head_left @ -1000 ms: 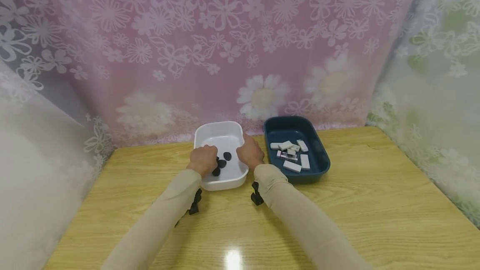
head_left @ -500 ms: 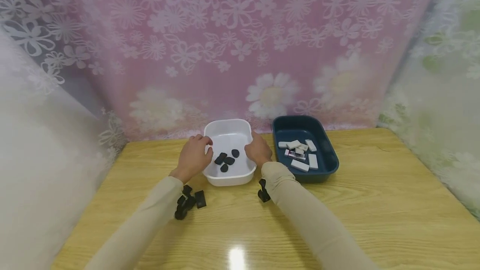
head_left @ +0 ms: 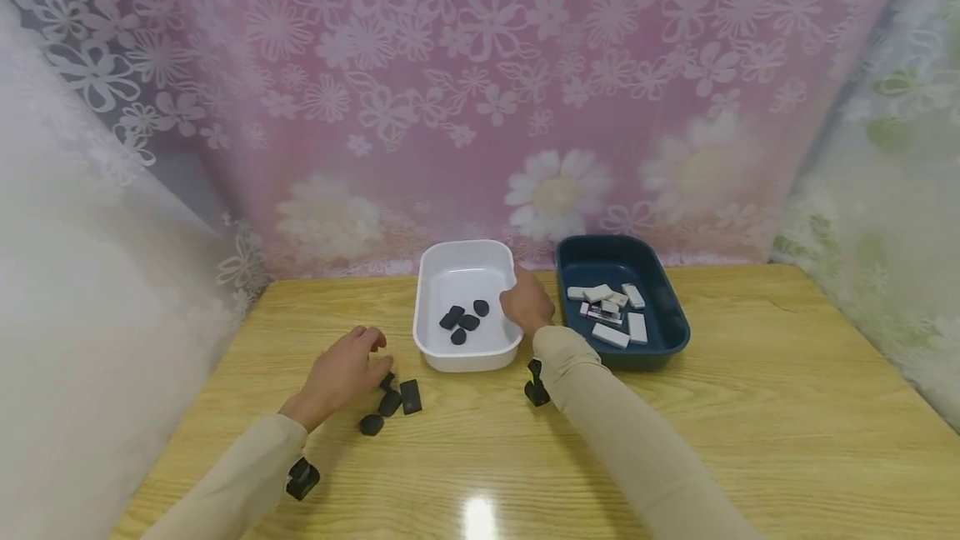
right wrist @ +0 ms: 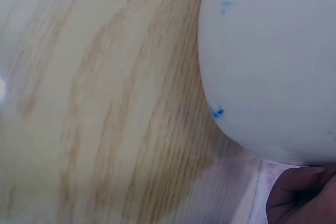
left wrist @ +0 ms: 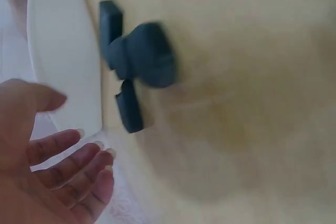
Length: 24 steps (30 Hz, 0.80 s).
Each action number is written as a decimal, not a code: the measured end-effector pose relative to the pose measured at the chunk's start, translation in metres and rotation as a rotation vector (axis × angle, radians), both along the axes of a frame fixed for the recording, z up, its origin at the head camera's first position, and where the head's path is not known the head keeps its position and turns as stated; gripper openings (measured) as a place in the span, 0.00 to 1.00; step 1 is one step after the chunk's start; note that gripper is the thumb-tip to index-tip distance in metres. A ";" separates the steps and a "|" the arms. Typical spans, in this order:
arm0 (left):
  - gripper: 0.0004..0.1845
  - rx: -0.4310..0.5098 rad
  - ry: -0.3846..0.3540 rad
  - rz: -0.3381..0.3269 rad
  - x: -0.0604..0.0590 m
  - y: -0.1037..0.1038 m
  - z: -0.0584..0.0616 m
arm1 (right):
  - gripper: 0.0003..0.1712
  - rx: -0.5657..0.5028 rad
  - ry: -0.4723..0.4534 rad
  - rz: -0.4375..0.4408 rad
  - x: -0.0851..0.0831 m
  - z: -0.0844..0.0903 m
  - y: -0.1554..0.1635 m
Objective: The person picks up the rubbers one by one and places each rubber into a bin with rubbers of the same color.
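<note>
A white tub [head_left: 467,359] stands at the back middle of the wooden table and holds several black pebble-like pieces [head_left: 461,322]. My right hand [head_left: 519,297] grips the tub's right rim; in the right wrist view only a fingertip [right wrist: 296,198] shows beside the tub's wall [right wrist: 273,61]. My left hand [head_left: 377,354] hovers over the table left of the tub, fingers relaxed and holding nothing. Just right of it lie three loose black pieces [head_left: 392,403]. The left wrist view shows those pieces [left wrist: 140,60] blurred beyond the spread fingers [left wrist: 92,148], with the tub [left wrist: 63,51] behind.
A dark blue tray [head_left: 663,332] with several white rectangular blocks [head_left: 609,311] stands right of the tub, close against it. Flowered curtains close off the back and both sides. The table [head_left: 750,407] has bare wood at the front and right.
My left hand has come out of the white tub and moved left and toward me, down near the loose black pieces. My right hand has stayed on the tub's rim.
</note>
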<state>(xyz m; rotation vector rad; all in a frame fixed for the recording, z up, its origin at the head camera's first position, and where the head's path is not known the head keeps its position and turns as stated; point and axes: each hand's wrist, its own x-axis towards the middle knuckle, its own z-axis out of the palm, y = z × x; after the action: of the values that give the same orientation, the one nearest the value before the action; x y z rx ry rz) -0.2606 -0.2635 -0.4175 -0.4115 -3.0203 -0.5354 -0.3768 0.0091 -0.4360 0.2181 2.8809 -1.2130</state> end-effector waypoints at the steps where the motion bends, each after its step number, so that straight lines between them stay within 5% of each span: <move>1: 0.15 -0.010 -0.010 -0.003 0.005 0.000 -0.001 | 0.36 0.000 0.004 0.000 0.000 0.000 0.000; 10: 0.27 -0.061 -0.096 -0.021 0.039 0.005 -0.016 | 0.35 0.002 0.008 -0.002 0.002 0.002 0.000; 24: 0.17 0.029 -0.057 0.009 0.043 0.005 -0.028 | 0.34 0.007 0.010 -0.001 0.000 0.000 0.000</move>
<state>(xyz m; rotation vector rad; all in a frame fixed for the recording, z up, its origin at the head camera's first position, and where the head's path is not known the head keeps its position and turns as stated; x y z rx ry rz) -0.2172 -0.2584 -0.4450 -0.3882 -3.0630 -0.5990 -0.3765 0.0093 -0.4356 0.2135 2.8939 -1.2081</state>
